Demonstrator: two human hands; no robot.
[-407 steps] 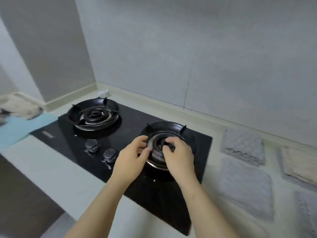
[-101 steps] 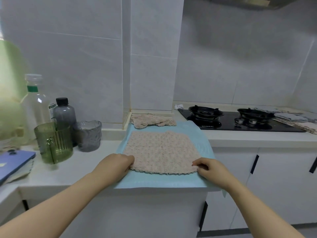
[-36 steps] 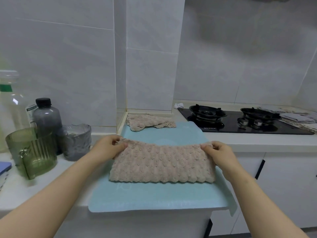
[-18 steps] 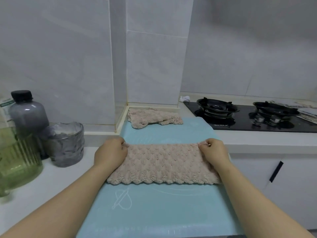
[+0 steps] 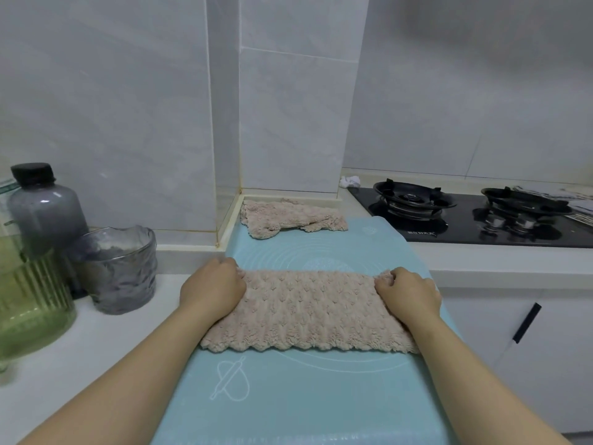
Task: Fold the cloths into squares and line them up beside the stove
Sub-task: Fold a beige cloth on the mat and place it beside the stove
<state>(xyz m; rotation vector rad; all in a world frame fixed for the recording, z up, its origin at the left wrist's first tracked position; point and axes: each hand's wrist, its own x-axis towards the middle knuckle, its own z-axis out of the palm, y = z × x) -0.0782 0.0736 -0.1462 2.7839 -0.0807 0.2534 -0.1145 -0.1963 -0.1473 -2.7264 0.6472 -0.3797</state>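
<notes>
Your left hand (image 5: 211,289) and right hand (image 5: 407,295), fingers curled, pinch the folded beige cloth (image 5: 308,311) at its far corners on the blue mat (image 5: 288,396).

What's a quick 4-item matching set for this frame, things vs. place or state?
Things:
1 folded beige cloth
2 crumpled beige cloth
3 grey tumbler
4 stove

Places or states:
A far right on the counter
B against the wall, at the far end of the blue mat
C gripped at its ends by the left hand and right hand
D left of the mat, beside the dark bottle

Pairs: 1-C; 2-B; 3-D; 4-A
</notes>
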